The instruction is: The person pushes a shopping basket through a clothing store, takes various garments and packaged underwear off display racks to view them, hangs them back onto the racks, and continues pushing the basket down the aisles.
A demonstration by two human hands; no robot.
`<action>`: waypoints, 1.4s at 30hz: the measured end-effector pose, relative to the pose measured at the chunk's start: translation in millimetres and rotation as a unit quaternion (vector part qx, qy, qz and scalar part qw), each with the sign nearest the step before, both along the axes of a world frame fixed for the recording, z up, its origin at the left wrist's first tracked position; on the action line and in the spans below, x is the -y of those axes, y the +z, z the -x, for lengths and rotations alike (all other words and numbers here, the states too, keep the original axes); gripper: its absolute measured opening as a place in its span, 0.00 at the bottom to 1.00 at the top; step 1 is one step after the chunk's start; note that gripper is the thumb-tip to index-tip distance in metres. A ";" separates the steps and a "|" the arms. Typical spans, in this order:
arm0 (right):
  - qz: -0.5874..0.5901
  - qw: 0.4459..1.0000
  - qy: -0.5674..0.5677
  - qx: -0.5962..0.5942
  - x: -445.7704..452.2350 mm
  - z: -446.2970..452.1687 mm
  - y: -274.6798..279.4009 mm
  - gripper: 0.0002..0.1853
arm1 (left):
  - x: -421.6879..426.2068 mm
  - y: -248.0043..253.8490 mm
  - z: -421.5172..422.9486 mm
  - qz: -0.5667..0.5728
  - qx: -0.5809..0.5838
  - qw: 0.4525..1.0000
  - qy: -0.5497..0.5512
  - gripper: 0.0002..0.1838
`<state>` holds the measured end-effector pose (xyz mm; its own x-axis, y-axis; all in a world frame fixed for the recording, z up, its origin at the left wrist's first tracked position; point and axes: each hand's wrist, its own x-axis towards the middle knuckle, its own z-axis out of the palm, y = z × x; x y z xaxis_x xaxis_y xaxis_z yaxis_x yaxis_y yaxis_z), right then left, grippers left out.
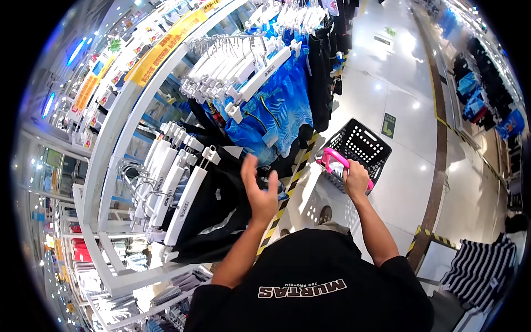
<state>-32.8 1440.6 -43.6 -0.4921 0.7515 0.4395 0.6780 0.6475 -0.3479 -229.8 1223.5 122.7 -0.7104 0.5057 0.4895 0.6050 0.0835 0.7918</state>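
My right hand point(357, 178) is wrapped round the pink handle point(336, 157) of a black shopping basket point(362, 141). Through its perforated walls some light shows, and a small pale item lies low inside near the handle. My left hand point(260, 193) is raised with thumb and fingers apart, holding nothing. Close to it hang blue leaf-print swim shorts point(282, 105) on white hangers point(265, 74). Below and left of that hand are black garments point(215, 205) on white clip hangers point(185, 207).
A white display rack point(102, 221) runs along my left, with an orange-yellow sign strip point(168, 47) above. Yellow-black floor tape point(276, 221) edges the tiled aisle point(406, 177). Striped clothing point(475, 268) lies at lower right; more garments point(475, 88) hang across the aisle.
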 end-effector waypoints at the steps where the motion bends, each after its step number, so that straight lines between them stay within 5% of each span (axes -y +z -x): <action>1: -0.001 1.000 0.001 -0.005 -6.7 0.7 -0.5 0.16 | -13.4 5.7 7.9 -0.014 -0.048 0.999 0.020 0.38; 5: 0.019 1.000 -0.008 0.004 -31.4 1.9 -4.2 0.16 | -62.5 35.5 40.6 -0.103 -0.138 0.977 0.123 0.43; 8: 0.026 1.000 -0.006 -0.003 -50.9 -0.3 -4.4 0.16 | -78.1 30.2 66.8 -0.133 0.003 0.984 0.116 0.43; 15: 0.064 0.997 -0.021 -0.021 -107.3 -10.9 5.7 0.15 | -96.9 35.6 60.5 -0.082 0.094 0.991 0.047 0.14; 23: 0.080 0.996 -0.026 -0.008 -168.8 -27.8 11.5 0.18 | -102.0 57.7 43.7 -0.114 0.070 0.983 0.125 0.20; 30: 0.090 0.995 -0.015 -0.039 -198.9 -28.8 19.9 0.24 | -93.6 80.6 32.5 -0.167 0.029 0.981 0.100 0.14; 33: 0.079 0.979 0.033 -0.183 -203.0 -18.7 26.8 0.30 | -84.3 76.0 11.4 -0.128 0.018 0.989 0.075 0.14; 37: 0.220 0.896 0.140 -0.359 -156.5 13.2 117.8 0.29 | -77.7 58.9 -32.0 -0.084 0.053 0.995 -0.002 0.15; 39: 0.160 0.893 0.215 -0.362 -130.0 18.8 166.8 0.30 | -77.4 32.7 -48.0 -0.064 0.036 0.996 -0.042 0.15; 42: 0.123 0.903 0.309 -0.270 -111.6 23.3 185.9 0.31 | -73.2 9.1 -75.2 -0.074 0.249 0.962 -0.079 0.15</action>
